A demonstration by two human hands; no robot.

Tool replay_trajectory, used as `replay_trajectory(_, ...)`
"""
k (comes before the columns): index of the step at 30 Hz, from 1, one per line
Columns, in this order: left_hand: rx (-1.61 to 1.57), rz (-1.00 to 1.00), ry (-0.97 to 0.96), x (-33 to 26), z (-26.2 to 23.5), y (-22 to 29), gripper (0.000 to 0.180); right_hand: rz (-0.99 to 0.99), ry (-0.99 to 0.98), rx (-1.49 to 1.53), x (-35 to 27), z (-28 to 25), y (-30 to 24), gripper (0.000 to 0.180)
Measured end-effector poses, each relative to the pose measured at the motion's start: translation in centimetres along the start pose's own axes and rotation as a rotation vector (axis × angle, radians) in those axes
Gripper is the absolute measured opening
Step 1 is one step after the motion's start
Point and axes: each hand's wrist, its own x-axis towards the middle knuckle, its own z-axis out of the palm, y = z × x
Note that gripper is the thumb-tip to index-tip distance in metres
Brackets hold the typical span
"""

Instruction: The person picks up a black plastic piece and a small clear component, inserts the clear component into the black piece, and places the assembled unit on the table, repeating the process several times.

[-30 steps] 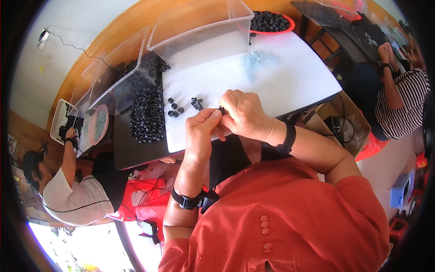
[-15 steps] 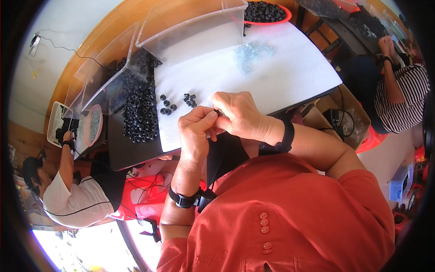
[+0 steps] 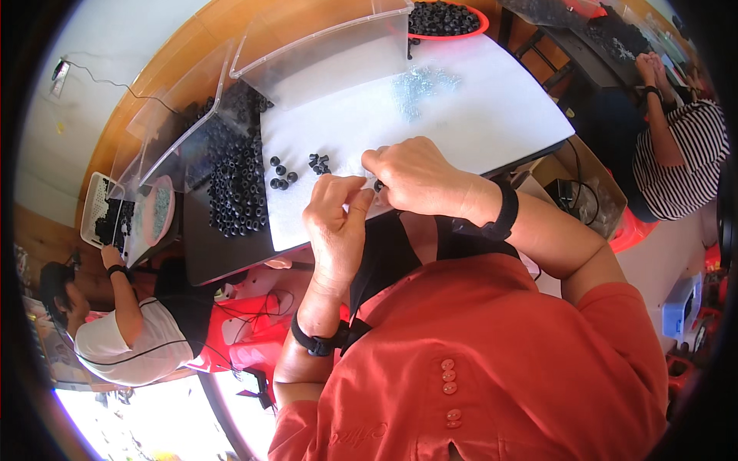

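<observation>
Both of my hands meet over the near edge of the white sheet (image 3: 492, 115). My right hand (image 3: 423, 180) is closed, pinching a small black rubber-like part (image 3: 378, 186) at its fingertips. Beside it, my left hand (image 3: 336, 223) has thumb and forefinger drawn together toward that part; whatever they hold is too small to make out. Just beyond my left hand lies a little cluster of flared black pieces (image 3: 319, 164). Several round black pieces (image 3: 281, 175) sit to its left. Farther out, small clear pieces (image 3: 419, 88) are spread on the sheet.
A large heap of black rings (image 3: 237, 184) covers the dark table at left, by a tilted clear bin (image 3: 184, 142). Another clear bin (image 3: 323, 73) stands at the back, near a red bowl (image 3: 484, 21) of black parts. Co-workers sit left and right. An open cardboard box (image 3: 607, 207) is at right.
My hands have drawn slightly apart, the right moving up and right. The black part, earlier between both hands, now shows at the right fingertips. Left thumb and forefinger have opened out somewhat.
</observation>
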Motion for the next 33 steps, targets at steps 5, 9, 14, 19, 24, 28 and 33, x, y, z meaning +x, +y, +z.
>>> replay_trajectory(5, 0.158, 0.177, -0.063, -0.1, 0.2, -0.5, 0.021, 0.006, -0.152, -0.021, 1.6, -1.0, -0.2, 0.010)
replay_trajectory(9, 0.201, 0.233, -0.076, 0.2, 0.2, -0.9, 0.019, 0.054, -0.177, 0.004, 2.1, -0.8, 0.1, 0.003)
replay_trajectory(14, 0.215, 0.228, -0.126, 1.0, 0.2, -1.6, 0.018, 0.204, -0.238, 0.237, 3.2, -1.1, 1.3, 0.014)
replay_trajectory(19, 0.223, 0.222, -0.147, 1.6, 0.3, -1.9, 0.015, 0.238, -0.239, 0.417, 3.1, -1.7, 1.9, 0.018)
replay_trajectory(24, 0.212, 0.201, -0.159, 1.8, 0.5, -1.5, 0.014, 0.234, -0.239, 0.564, 2.6, -1.8, 2.9, 0.023)
replay_trajectory(28, 0.205, 0.160, -0.136, 2.0, 0.9, -1.6, 0.014, 0.340, -0.323, 0.730, 2.4, -2.3, 3.2, 0.016)
replay_trajectory(33, 0.179, 0.104, -0.124, 3.1, 1.6, -1.7, 0.010, 0.452, -0.318, 0.800, 2.6, -3.2, 2.5, 0.014)
